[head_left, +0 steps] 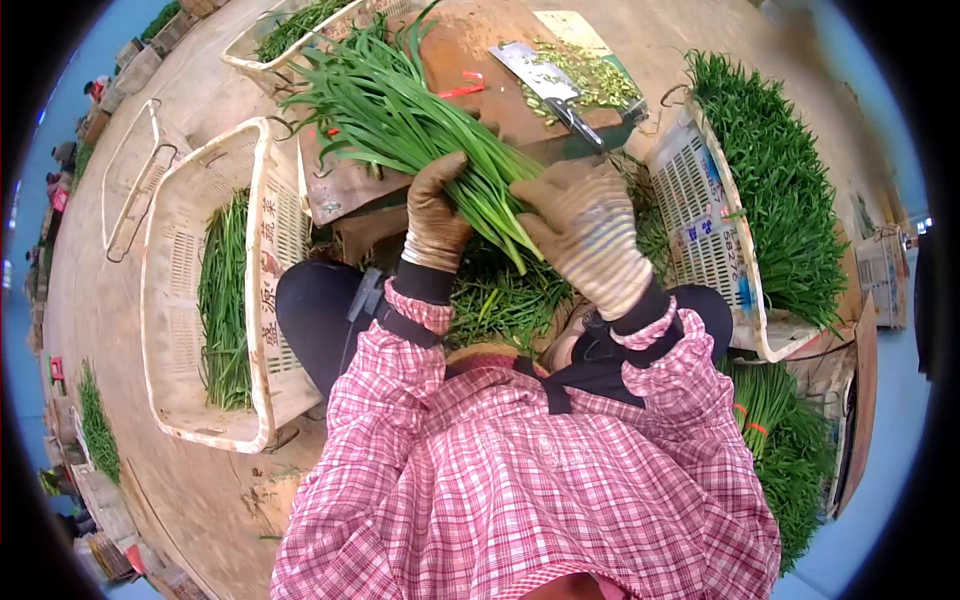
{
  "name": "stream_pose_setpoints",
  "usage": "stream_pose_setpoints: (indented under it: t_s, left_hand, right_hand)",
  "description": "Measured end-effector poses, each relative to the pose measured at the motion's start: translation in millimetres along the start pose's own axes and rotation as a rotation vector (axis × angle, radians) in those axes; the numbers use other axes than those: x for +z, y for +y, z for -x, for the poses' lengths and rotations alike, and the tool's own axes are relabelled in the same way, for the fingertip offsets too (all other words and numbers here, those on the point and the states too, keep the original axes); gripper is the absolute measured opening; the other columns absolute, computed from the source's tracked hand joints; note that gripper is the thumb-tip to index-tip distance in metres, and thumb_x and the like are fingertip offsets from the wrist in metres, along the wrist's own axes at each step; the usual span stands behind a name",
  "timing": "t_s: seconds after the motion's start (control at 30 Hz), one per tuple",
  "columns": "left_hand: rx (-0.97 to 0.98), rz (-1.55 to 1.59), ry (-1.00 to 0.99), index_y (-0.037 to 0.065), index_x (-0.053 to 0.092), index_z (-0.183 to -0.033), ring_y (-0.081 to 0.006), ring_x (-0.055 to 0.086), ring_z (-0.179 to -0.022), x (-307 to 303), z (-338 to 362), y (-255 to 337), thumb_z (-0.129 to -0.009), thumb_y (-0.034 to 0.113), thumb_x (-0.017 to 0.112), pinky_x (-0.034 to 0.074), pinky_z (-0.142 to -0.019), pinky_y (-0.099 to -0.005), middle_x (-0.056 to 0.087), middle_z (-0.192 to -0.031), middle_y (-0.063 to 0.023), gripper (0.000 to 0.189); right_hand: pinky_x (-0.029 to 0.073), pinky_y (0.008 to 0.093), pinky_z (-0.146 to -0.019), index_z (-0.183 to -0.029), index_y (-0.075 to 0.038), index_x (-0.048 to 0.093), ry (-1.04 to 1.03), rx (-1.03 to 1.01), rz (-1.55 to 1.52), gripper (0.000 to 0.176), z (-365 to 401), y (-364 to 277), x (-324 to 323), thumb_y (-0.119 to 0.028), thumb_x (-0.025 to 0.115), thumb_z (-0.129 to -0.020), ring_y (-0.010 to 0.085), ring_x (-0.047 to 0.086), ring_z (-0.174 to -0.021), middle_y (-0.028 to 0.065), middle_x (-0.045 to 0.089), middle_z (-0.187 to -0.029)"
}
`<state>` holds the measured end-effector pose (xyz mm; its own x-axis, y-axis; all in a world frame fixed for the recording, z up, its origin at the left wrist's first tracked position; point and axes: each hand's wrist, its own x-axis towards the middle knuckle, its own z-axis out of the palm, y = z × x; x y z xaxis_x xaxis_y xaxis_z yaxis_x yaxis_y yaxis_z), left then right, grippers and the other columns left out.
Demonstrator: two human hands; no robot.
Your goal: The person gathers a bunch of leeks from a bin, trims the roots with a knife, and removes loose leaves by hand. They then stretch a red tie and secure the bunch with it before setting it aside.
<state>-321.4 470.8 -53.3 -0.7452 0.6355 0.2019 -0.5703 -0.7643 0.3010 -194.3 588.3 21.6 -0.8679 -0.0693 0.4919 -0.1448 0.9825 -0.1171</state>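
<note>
Open concrete yard, low wooden worktop [460,45]: chive bunch getting squared up.
Chive bunch [400,110] is held over the worktop's near edge, with the left hand [435,215] clamped round the stems and the right hand [585,235] closed on the stem ends. Cleaver [545,80] lies on the worktop, and a left crate [165,300] and right crate [700,190] flank it. Looks like the aligning step; the next move needs flush ends and a tight grip.
</note>
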Motion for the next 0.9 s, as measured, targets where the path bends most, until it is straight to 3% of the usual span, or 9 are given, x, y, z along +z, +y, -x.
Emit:
stream_pose_setpoints:
  t_s: [0.27,0.43,0.53,0.6,0.67,0.7,0.77,0.83,0.9]
  left_hand:
    - [-0.018,0.073,0.086,0.001,0.048,-0.131,-0.0321,0.057,-0.115,-11,0,3,-0.078,0.006,0.059,0.035,-0.111,-0.0510,0.062,-0.118,-0.0142,0.054]
    - [0.024,-0.021,0.151,0.003,0.052,-0.126,-0.0331,0.060,-0.108,-32,-4,5,-0.083,0.005,0.063,0.047,-0.099,-0.0493,0.063,-0.111,-0.0130,0.045]
    - [0.165,-0.126,0.168,0.002,0.053,-0.124,-0.0323,0.061,-0.106,-25,-7,19,-0.084,0.006,0.063,0.049,-0.097,-0.0488,0.064,-0.110,-0.0129,0.041]
    - [0.163,0.021,0.065,0.001,0.054,-0.121,-0.0329,0.059,-0.109,-30,-11,31,-0.086,0.005,0.060,0.045,-0.102,-0.0512,0.064,-0.110,-0.0133,0.035]
    - [0.147,0.136,-0.055,0.002,0.054,-0.122,-0.0337,0.056,-0.113,-21,-10,34,-0.088,0.005,0.058,0.040,-0.106,-0.0521,0.063,-0.111,-0.0135,0.035]
    - [0.143,0.125,-0.031,0.002,0.053,-0.125,-0.0345,0.054,-0.116,-19,-9,34,-0.088,0.006,0.058,0.036,-0.109,-0.0525,0.063,-0.113,-0.0134,0.038]
    - [0.142,0.114,-0.007,0.002,0.051,-0.129,-0.0357,0.053,-0.118,-14,-8,27,-0.088,0.005,0.058,0.037,-0.109,-0.0522,0.062,-0.119,-0.0153,0.041]
    - [0.114,0.116,-0.006,0.002,0.051,-0.129,-0.0357,0.054,-0.118,-3,-8,17,-0.088,0.005,0.058,0.038,-0.108,-0.0518,0.062,-0.121,-0.0161,0.042]
    - [0.158,-0.032,0.008,0.003,0.051,-0.129,-0.0348,0.056,-0.116,5,-8,11,-0.087,0.005,0.058,0.040,-0.107,-0.0511,0.062,-0.122,-0.0168,0.042]
  right_hand:
    - [0.050,0.0400,-0.067,-0.092,-0.005,0.063,0.153,0.376,-0.478,0.011,4,-6,18,-0.008,0.066,-0.082,0.0361,0.063,-0.078,0.0171,0.064,-0.085]
    - [0.050,0.0383,-0.067,-0.094,-0.002,0.061,0.297,0.381,-0.521,0.009,9,-1,22,-0.004,0.061,-0.086,0.0309,0.061,-0.072,0.0166,0.062,-0.080]
    - [0.051,0.0356,-0.070,-0.101,-0.002,0.060,0.197,0.619,-0.524,0.015,33,42,20,-0.005,0.061,-0.086,0.0292,0.063,-0.076,0.0153,0.065,-0.083]
    - [0.051,0.0383,-0.076,-0.108,-0.001,0.060,-0.001,0.701,-0.353,0.024,50,89,1,-0.009,0.063,-0.086,0.0306,0.063,-0.084,0.0174,0.066,-0.091]
    - [0.049,0.0419,-0.083,-0.114,0.000,0.059,-0.186,0.605,0.434,0.033,67,113,-4,-0.015,0.065,-0.085,0.0334,0.062,-0.096,0.0215,0.064,-0.103]
    - [0.047,0.0423,-0.091,-0.121,0.001,0.057,-0.157,0.648,0.304,0.041,61,116,-9,-0.023,0.063,-0.089,0.0316,0.059,-0.109,0.0239,0.059,-0.117]
    - [0.047,0.0366,-0.094,-0.126,0.004,0.053,0.202,0.645,-0.634,0.057,46,101,2,-0.040,0.062,-0.091,0.0306,0.056,-0.116,0.0191,0.059,-0.125]
    - [0.048,0.0335,-0.086,-0.134,0.001,0.049,0.466,0.621,-1.319,0.056,32,80,43,-0.040,0.054,-0.097,0.0248,0.060,-0.106,0.0148,0.059,-0.128]
    - [0.048,0.0335,-0.088,-0.130,-0.004,0.052,0.177,0.564,-0.891,0.079,20,64,72,-0.070,0.042,-0.089,0.0192,0.057,-0.104,0.0090,0.059,-0.118]
